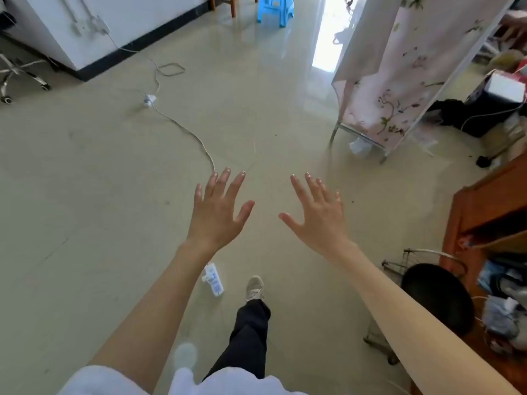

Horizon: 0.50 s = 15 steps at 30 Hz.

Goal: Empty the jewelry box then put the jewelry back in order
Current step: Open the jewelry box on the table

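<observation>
My left hand [218, 208] and my right hand [318, 213] are stretched out in front of me over the floor, backs up, fingers spread and straight. Neither hand holds anything. No jewelry box and no jewelry show in this view. I am standing, with one leg in dark trousers and a pale shoe [254, 287] stepping forward below my hands.
A white cable [182, 128] runs across the beige floor to a power strip [214, 279] by my foot. A floral fabric wardrobe [399, 72] stands at the right, a wooden desk [490, 201] and black stool [436, 297] nearer right. A blue stool [275, 8] is far ahead.
</observation>
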### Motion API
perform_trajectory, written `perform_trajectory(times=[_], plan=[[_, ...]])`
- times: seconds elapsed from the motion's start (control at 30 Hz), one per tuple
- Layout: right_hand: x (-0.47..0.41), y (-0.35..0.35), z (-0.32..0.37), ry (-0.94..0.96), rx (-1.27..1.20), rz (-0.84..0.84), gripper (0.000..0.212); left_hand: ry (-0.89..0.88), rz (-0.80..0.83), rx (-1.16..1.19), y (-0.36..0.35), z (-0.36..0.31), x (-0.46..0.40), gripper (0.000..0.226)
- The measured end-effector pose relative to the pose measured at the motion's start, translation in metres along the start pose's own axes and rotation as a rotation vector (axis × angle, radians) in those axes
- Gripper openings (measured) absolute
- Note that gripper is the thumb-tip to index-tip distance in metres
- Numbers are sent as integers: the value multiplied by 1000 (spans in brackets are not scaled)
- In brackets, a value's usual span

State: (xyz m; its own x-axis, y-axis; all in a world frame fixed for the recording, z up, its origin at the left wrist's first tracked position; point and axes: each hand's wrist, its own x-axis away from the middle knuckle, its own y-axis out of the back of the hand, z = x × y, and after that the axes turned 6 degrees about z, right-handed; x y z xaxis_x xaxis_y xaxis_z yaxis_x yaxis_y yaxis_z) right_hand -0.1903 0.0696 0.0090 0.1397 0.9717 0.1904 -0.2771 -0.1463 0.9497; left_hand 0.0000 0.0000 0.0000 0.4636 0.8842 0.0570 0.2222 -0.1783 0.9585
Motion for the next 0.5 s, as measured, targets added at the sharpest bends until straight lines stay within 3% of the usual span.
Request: perform_trajectory(times=[0.5], plan=[[-291, 68, -21, -11, -64, -31, 75, 16, -32, 24, 42, 57, -286, 75]])
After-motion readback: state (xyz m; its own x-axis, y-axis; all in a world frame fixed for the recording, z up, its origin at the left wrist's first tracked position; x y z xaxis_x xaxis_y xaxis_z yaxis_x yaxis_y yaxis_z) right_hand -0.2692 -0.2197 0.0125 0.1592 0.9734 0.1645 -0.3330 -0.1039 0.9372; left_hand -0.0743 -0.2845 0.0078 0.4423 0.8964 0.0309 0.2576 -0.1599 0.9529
